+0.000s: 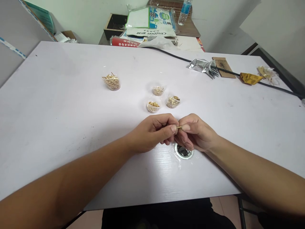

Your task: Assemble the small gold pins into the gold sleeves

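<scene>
A thin gold-coloured metal pin [179, 127] spans the gap between my two hands, over the white table [71, 117]. My left hand [158, 130] pinches one end between thumb and forefinger. The other end sits in the pinch of my right hand [196, 132]. Just beyond the hands stand three small clear bags of tiny gold pieces: a left bag [153, 107], a right bag [173, 102] and a farther bag [158, 91]. A bigger bag of longer gold pins [113, 83] is farther left. Partly under my right hand lies a round dark disc with a silver rim [184, 152].
A black cable [171, 54] runs along the back right. Near it lie a crumpled silver packet [202, 65], a brown cardboard piece [224, 67], a gold foil packet [250, 78] and a clear bag [267, 73]. Behind the table are papers [150, 31] and a water bottle [185, 12].
</scene>
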Action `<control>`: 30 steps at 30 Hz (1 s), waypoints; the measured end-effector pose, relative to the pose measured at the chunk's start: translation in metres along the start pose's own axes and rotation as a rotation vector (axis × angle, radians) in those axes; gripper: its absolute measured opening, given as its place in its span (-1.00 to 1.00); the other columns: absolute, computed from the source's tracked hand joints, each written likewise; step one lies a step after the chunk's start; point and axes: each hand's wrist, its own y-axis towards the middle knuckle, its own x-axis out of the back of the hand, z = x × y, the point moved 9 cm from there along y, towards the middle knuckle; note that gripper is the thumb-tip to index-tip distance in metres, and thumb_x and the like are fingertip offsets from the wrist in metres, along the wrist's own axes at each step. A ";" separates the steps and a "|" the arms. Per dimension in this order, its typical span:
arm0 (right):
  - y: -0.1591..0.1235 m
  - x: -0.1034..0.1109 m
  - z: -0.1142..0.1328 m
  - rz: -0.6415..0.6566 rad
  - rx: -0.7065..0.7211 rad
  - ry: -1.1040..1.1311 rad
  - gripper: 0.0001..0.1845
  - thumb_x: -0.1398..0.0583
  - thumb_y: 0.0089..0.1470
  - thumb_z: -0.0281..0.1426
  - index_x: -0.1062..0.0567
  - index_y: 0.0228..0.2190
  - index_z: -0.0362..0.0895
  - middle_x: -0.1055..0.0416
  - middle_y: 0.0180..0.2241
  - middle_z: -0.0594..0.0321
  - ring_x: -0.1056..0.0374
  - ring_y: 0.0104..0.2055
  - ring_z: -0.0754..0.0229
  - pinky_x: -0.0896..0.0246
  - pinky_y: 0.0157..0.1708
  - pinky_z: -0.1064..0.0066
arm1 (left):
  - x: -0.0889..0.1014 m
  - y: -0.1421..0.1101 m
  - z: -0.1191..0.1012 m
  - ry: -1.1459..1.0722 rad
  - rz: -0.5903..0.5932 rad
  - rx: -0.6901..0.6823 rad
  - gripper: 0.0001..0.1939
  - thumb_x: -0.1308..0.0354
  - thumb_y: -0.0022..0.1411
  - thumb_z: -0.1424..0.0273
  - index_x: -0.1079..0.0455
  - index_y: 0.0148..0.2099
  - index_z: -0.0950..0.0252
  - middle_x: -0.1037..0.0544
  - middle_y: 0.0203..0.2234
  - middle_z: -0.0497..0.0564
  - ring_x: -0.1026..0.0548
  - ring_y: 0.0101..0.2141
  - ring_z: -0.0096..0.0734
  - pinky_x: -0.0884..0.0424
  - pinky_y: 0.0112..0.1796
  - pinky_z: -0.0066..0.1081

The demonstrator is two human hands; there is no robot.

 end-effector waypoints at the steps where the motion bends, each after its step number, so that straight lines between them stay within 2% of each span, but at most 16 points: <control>1: 0.000 0.000 0.000 0.007 0.005 0.004 -0.68 -0.19 0.08 -0.32 -0.45 -0.63 -0.22 -0.26 -0.79 0.32 -0.13 -0.76 0.37 -0.06 -0.64 0.49 | 0.000 0.000 0.000 0.002 -0.001 -0.001 -0.83 -0.07 0.31 0.35 -0.33 -0.30 0.36 -0.38 -0.56 -0.08 -0.34 -0.51 -0.62 -0.27 -0.46 -0.58; 6: 0.002 0.002 -0.001 -0.005 -0.005 0.007 -0.70 -0.20 0.07 -0.33 -0.46 -0.62 -0.21 -0.29 -0.78 0.31 -0.14 -0.75 0.36 -0.20 -0.50 0.41 | 0.002 0.000 0.000 0.010 -0.007 -0.007 -0.84 -0.07 0.32 0.37 -0.32 -0.30 0.37 -0.39 -0.55 -0.07 -0.35 -0.51 -0.63 -0.27 -0.46 -0.59; 10: -0.001 0.003 -0.001 -0.023 0.028 -0.007 -0.66 -0.22 0.06 -0.28 -0.42 -0.63 -0.22 -0.26 -0.79 0.33 -0.12 -0.78 0.36 -0.13 -0.62 0.46 | 0.000 0.000 -0.001 -0.022 0.008 -0.007 -0.81 -0.08 0.31 0.34 -0.31 -0.31 0.37 -0.37 -0.56 -0.07 -0.33 -0.53 -0.62 -0.27 -0.48 -0.58; 13: -0.005 0.004 0.006 -0.071 0.153 -0.092 -0.64 -0.21 0.11 -0.23 -0.39 -0.59 -0.22 -0.27 -0.75 0.32 -0.16 -0.76 0.35 -0.06 -0.70 0.50 | -0.002 -0.001 -0.002 -0.033 -0.003 -0.012 -0.79 -0.09 0.31 0.30 -0.30 -0.29 0.36 -0.37 -0.56 -0.07 -0.32 -0.54 -0.62 -0.26 -0.49 -0.58; 15: -0.009 0.006 0.018 -0.161 0.308 -0.198 -0.70 -0.22 0.12 -0.24 -0.36 -0.50 -0.19 -0.33 -0.66 0.31 -0.27 -0.65 0.30 -0.16 -0.65 0.48 | -0.001 -0.001 -0.002 -0.029 -0.031 0.002 -0.77 -0.09 0.31 0.28 -0.28 -0.30 0.36 -0.37 -0.57 -0.07 -0.32 -0.54 -0.63 -0.25 -0.49 -0.58; 17: -0.012 0.005 0.026 -0.243 0.398 -0.278 -0.79 -0.26 0.09 -0.35 -0.31 -0.35 -0.14 -0.41 -0.53 0.30 -0.36 -0.57 0.28 -0.28 -0.58 0.44 | 0.001 -0.002 -0.001 -0.043 -0.068 0.016 -0.74 -0.10 0.30 0.26 -0.26 -0.32 0.36 -0.35 -0.59 -0.09 -0.30 -0.56 -0.64 -0.25 -0.50 -0.59; 20: -0.010 -0.006 0.031 -0.203 0.470 -0.325 -0.81 -0.22 0.13 -0.45 -0.33 -0.21 -0.11 -0.41 -0.46 0.29 -0.43 -0.50 0.23 -0.41 -0.47 0.32 | 0.005 -0.002 0.000 -0.067 -0.105 0.012 -0.72 -0.12 0.29 0.24 -0.24 -0.33 0.36 -0.34 -0.59 -0.11 -0.30 -0.57 -0.65 -0.26 -0.50 -0.59; 22: -0.010 -0.011 0.034 -0.156 0.517 -0.330 -0.90 -0.19 0.16 -0.48 -0.39 -0.23 -0.13 -0.38 -0.44 0.27 -0.44 -0.47 0.23 -0.40 -0.49 0.34 | 0.006 -0.002 0.001 -0.073 -0.110 0.003 -0.71 -0.15 0.27 0.23 -0.23 -0.32 0.36 -0.36 -0.59 -0.11 -0.31 -0.57 -0.65 -0.27 -0.50 -0.59; 24: -0.011 -0.007 0.037 -0.183 0.532 -0.339 -0.97 -0.21 0.14 -0.47 -0.42 -0.33 -0.16 -0.34 -0.43 0.27 -0.41 -0.50 0.29 -0.32 -0.56 0.44 | 0.004 -0.004 0.001 -0.048 -0.116 0.016 -0.67 -0.17 0.25 0.19 -0.22 -0.33 0.36 -0.37 -0.60 -0.11 -0.32 -0.59 -0.64 -0.26 -0.53 -0.59; 25: -0.011 -0.003 0.037 -0.217 0.525 -0.334 -0.94 -0.23 0.13 -0.44 -0.42 -0.36 -0.17 -0.33 -0.43 0.27 -0.37 -0.52 0.32 -0.26 -0.59 0.48 | 0.004 -0.006 0.000 -0.010 -0.127 0.029 -0.65 -0.16 0.24 0.16 -0.22 -0.35 0.36 -0.36 -0.62 -0.11 -0.31 -0.61 -0.64 -0.23 -0.56 -0.60; 27: -0.011 0.003 0.036 -0.258 0.488 -0.288 -0.85 -0.22 0.15 -0.36 -0.38 -0.39 -0.17 -0.33 -0.48 0.29 -0.29 -0.55 0.37 -0.20 -0.60 0.52 | 0.002 -0.011 -0.012 0.129 -0.158 -0.005 -0.61 -0.12 0.26 0.11 -0.24 -0.38 0.36 -0.33 -0.65 -0.11 -0.26 -0.66 -0.64 -0.17 -0.62 -0.59; 30: -0.010 0.006 0.034 -0.276 0.452 -0.206 -0.81 -0.15 0.22 -0.29 -0.33 -0.35 -0.16 -0.39 -0.49 0.28 -0.27 -0.56 0.37 -0.22 -0.56 0.49 | -0.002 -0.017 -0.064 0.470 -0.221 -0.247 -0.62 -0.03 0.31 0.12 -0.36 -0.33 0.37 -0.39 -0.61 -0.05 -0.21 -0.66 -0.64 -0.14 -0.61 -0.56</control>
